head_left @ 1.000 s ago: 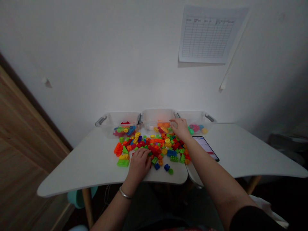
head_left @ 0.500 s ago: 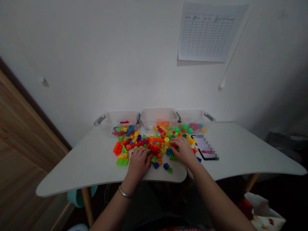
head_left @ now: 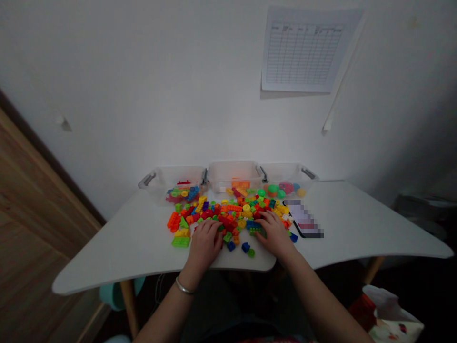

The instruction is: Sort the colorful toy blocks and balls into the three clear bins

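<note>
A loose heap of toy building bricks point(head_left: 228, 221) in many colours is spread over the white table point(head_left: 143, 247). At the heap's near left side, my left hand point(head_left: 204, 240) is curled palm down, and whatever its fingers hold is hidden beneath them. My right hand point(head_left: 274, 234) lies at the right side of the heap, fingers apart and bent. Its fingertips are beside a blue brick point(head_left: 251, 224) and a green brick point(head_left: 254, 231). Nearer the edge lie a small blue brick point(head_left: 245, 247) and a round green piece point(head_left: 251, 253).
Three clear plastic bins stand against the wall: a left bin point(head_left: 171, 172) with mixed bricks, a middle bin point(head_left: 232, 169) with orange pieces, and a right bin point(head_left: 282, 169) with rounded coloured pieces. A phone point(head_left: 303, 221) lies right of the heap. A printed sheet point(head_left: 303, 57) hangs above.
My right hand has drawn slightly back toward me, from red bricks to beside the blue and green ones. My left hand has stayed nearly in place. The view has shifted a little.
</note>
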The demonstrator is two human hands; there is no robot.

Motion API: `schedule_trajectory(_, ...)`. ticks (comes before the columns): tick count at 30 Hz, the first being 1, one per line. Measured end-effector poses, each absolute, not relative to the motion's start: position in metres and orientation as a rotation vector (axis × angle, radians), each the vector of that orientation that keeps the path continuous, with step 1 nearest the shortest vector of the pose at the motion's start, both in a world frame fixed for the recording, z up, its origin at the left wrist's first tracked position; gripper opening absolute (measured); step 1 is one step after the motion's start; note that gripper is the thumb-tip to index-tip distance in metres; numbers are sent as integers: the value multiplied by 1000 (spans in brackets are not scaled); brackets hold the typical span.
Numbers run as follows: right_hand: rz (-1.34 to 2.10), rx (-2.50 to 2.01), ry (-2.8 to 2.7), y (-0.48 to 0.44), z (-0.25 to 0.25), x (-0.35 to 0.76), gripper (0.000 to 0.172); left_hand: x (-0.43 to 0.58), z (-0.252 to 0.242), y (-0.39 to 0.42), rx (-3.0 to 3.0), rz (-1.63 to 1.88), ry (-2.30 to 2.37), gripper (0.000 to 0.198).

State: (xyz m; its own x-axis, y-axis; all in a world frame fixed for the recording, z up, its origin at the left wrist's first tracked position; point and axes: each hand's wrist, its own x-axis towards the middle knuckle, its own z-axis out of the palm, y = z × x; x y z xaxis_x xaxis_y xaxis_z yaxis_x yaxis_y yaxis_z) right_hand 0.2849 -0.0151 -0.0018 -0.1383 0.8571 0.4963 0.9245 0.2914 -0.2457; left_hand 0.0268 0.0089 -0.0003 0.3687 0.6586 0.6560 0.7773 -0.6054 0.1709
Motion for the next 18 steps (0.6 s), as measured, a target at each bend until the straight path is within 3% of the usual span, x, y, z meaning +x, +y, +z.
schedule_trajectory(6, -166, -1569, -1945, -12, -14, 279, 16, 27, -1, 9, -2458, -1057, -1288, 22)
schedule_trajectory(18, -187, -1383, -1944, -13, -16, 279, 16, 27, -2, 9, -2451, -1070, -1295, 23)
